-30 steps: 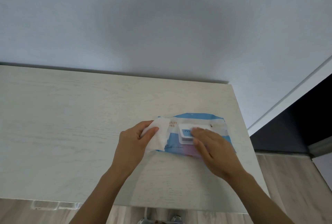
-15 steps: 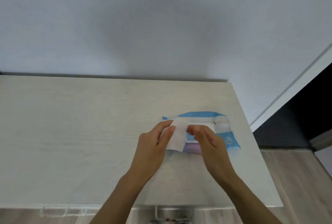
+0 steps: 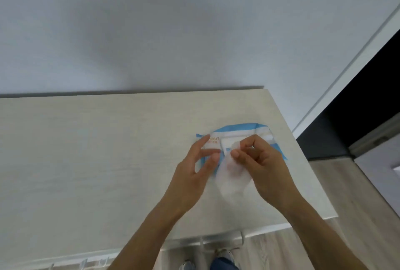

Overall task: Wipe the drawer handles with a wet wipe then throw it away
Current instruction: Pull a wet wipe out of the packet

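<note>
A white wet wipe (image 3: 231, 179) hangs, blurred, from my right hand (image 3: 267, 166), which pinches its top edge between thumb and forefinger. My left hand (image 3: 190, 175) is just to the left, fingers spread and relaxed, its thumb close to the wipe's edge. Behind both hands a blue and white wipe pack (image 3: 240, 129) lies flat on the pale wooden dresser top (image 3: 86, 150). Below the front edge shows a white drawer handle (image 3: 223, 237), and further handles (image 3: 93, 263) appear at the lower left.
A grey wall rises behind the dresser. The dresser's right edge (image 3: 303, 161) drops to a wooden floor (image 3: 357, 215), with a dark doorway at the upper right. My shoes (image 3: 225, 256) are at the bottom, under the front edge.
The wipe has passed from my left hand to my right, which now lifts it off the pack. My left hand has let go and spread its fingers. The view has tilted down.
</note>
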